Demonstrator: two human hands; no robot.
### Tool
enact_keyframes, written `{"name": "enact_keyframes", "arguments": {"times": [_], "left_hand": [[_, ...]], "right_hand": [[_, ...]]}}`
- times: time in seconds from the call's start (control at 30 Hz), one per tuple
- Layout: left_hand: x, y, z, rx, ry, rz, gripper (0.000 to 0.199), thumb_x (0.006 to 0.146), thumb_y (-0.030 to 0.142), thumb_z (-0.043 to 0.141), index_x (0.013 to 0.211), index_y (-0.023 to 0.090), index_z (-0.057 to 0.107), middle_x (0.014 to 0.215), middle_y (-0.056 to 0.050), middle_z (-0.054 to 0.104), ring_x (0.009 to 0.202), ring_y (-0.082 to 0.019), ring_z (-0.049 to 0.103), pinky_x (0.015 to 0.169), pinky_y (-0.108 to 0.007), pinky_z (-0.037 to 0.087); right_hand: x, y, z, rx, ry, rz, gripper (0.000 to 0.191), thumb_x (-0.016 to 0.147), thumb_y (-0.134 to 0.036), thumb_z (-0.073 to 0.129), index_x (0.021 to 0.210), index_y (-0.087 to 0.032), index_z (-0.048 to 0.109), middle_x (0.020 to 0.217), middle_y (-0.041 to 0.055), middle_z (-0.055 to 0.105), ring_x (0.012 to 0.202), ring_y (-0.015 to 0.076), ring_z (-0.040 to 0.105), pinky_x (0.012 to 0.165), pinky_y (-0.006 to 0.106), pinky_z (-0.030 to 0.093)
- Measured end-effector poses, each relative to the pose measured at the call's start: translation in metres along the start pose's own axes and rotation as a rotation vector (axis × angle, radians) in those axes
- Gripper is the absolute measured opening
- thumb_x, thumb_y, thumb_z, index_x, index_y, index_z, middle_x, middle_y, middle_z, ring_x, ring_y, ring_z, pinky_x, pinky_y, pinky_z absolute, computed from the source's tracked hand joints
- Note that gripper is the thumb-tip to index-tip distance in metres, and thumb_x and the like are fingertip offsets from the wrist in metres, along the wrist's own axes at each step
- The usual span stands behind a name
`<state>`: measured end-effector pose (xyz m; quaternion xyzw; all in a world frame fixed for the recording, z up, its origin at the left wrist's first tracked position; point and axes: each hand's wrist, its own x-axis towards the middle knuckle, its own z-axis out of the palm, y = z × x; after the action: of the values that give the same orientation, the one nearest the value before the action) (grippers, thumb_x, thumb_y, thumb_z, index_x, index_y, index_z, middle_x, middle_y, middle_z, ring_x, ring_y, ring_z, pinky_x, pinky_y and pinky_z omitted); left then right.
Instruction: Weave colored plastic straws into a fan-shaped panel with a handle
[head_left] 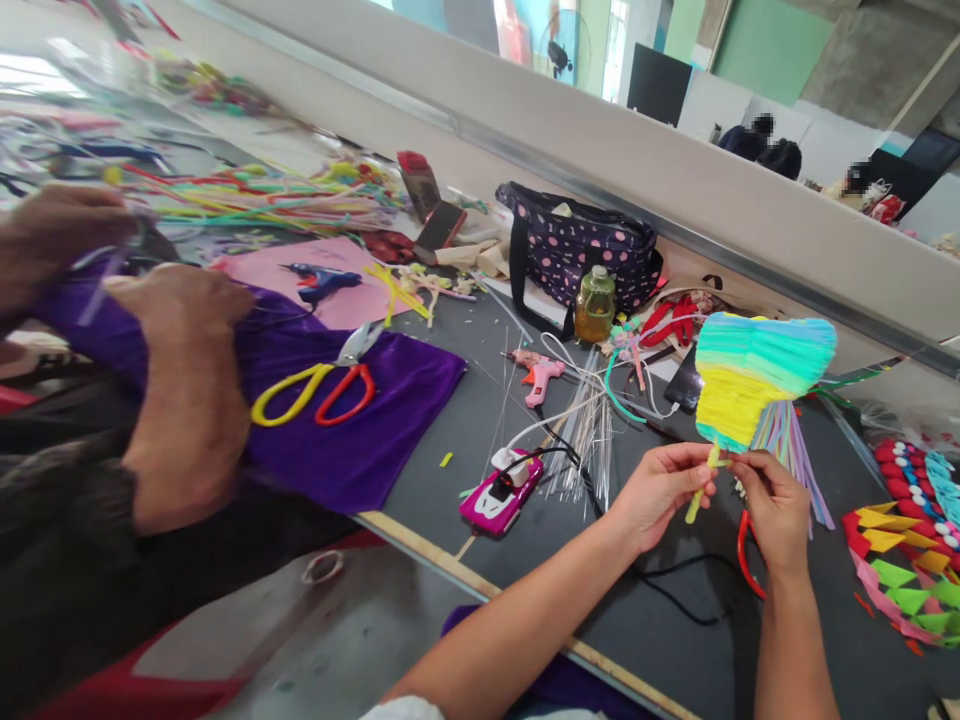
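A fan-shaped piece [765,370] in turquoise, blue and yellow stands upright above my two hands. My left hand [664,490] pinches its yellow-green stem [697,500] between thumb and fingers. Close beside it, my right hand [772,500] has its fingertips pressed together at the base of the piece, by the stem; what lies between those fingertips is too small to make out. Behind my right hand hangs or lies a bundle of pastel strips [791,450]. A red scissor handle [748,560] shows just below that hand.
Another person's hands [180,300] work at the left over purple cloth [420,375] with yellow-and-red scissors [349,385]. Mid-table are a magenta power strip [499,500], black cables, a pink glue gun [536,372], thin wires [589,440], a bottle [596,305] and a dotted bag [577,240].
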<state>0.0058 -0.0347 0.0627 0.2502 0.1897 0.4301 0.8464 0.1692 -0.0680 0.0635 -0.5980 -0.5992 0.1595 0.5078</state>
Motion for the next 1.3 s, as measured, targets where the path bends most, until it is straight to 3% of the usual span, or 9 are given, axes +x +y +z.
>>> {"name": "enact_keyframes", "arguments": {"times": [0.23, 0.43, 0.53, 0.7, 0.8, 0.93, 1.07, 1.3], "left_hand": [[0.001, -0.005, 0.003, -0.029, 0.027, 0.019, 0.038, 0.057, 0.03, 0.088, 0.084, 0.01, 0.071, 0.07, -0.002, 0.062, 0.056, -0.007, 0.055, 0.053, -0.019, 0.044], [0.005, -0.009, 0.003, -0.05, 0.034, 0.033, 0.043, 0.056, 0.029, 0.089, 0.085, 0.011, 0.064, 0.067, -0.001, 0.063, 0.054, -0.008, 0.056, 0.053, -0.02, 0.045], [0.006, -0.011, 0.005, -0.044, 0.055, 0.06, 0.044, 0.055, 0.029, 0.089, 0.084, 0.012, 0.06, 0.067, 0.0, 0.063, 0.055, -0.009, 0.058, 0.052, -0.02, 0.046], [0.005, -0.014, 0.012, -0.006, 0.07, 0.131, 0.045, 0.055, 0.029, 0.088, 0.082, 0.014, 0.055, 0.064, 0.002, 0.061, 0.055, -0.012, 0.06, 0.052, -0.022, 0.048], [0.004, -0.011, 0.014, 0.062, 0.051, 0.143, 0.049, 0.056, 0.032, 0.088, 0.085, 0.015, 0.053, 0.064, 0.002, 0.062, 0.056, -0.014, 0.062, 0.054, -0.025, 0.05], [0.006, -0.005, 0.01, 0.213, -0.016, 0.087, 0.051, 0.055, 0.037, 0.088, 0.088, 0.014, 0.058, 0.065, 0.002, 0.062, 0.057, -0.012, 0.059, 0.054, -0.023, 0.046], [0.011, 0.0, 0.007, 0.245, -0.088, 0.064, 0.044, 0.057, 0.036, 0.087, 0.088, 0.012, 0.068, 0.073, -0.001, 0.063, 0.06, -0.008, 0.053, 0.052, -0.019, 0.038], [0.014, 0.005, 0.008, 0.199, -0.04, 0.08, 0.036, 0.054, 0.028, 0.088, 0.083, 0.011, 0.074, 0.075, -0.005, 0.07, 0.061, -0.01, 0.055, 0.057, -0.021, 0.039]], "right_hand": [[0.008, -0.002, -0.012, -0.319, 0.01, -0.358, 0.013, 0.09, -0.028, 0.058, 0.083, -0.023, 0.068, 0.082, 0.0035, 0.069, 0.082, 0.0215, 0.062, 0.08, 0.038, 0.046], [0.003, -0.017, -0.01, -0.397, 0.033, -0.442, 0.012, 0.09, -0.025, 0.058, 0.095, -0.025, 0.069, 0.092, 0.0038, 0.072, 0.09, 0.0219, 0.064, 0.095, 0.044, 0.042], [-0.001, -0.022, -0.005, -0.285, 0.033, -0.362, 0.013, 0.09, -0.027, 0.058, 0.094, -0.024, 0.069, 0.094, 0.0047, 0.072, 0.093, 0.0223, 0.065, 0.095, 0.044, 0.044], [-0.005, -0.022, 0.006, 0.032, -0.011, 0.015, 0.019, 0.083, -0.037, 0.066, 0.087, -0.019, 0.071, 0.085, 0.0054, 0.071, 0.081, 0.0216, 0.066, 0.074, 0.034, 0.053], [-0.005, -0.017, 0.009, 0.228, 0.005, 0.16, 0.021, 0.078, -0.038, 0.071, 0.084, -0.018, 0.071, 0.08, 0.0042, 0.072, 0.074, 0.02, 0.066, 0.068, 0.031, 0.053], [-0.003, -0.014, 0.009, 0.376, 0.001, 0.221, 0.022, 0.075, -0.038, 0.073, 0.084, -0.018, 0.072, 0.081, 0.0044, 0.073, 0.074, 0.0201, 0.067, 0.069, 0.032, 0.053], [-0.006, -0.02, 0.005, 0.414, -0.113, 0.235, 0.019, 0.079, -0.037, 0.07, 0.084, -0.019, 0.071, 0.081, 0.0045, 0.073, 0.076, 0.0215, 0.067, 0.07, 0.033, 0.053], [-0.012, -0.026, 0.005, 0.481, -0.167, 0.264, 0.014, 0.079, -0.034, 0.071, 0.08, -0.02, 0.069, 0.078, 0.0021, 0.071, 0.073, 0.0193, 0.066, 0.072, 0.031, 0.051]]}}
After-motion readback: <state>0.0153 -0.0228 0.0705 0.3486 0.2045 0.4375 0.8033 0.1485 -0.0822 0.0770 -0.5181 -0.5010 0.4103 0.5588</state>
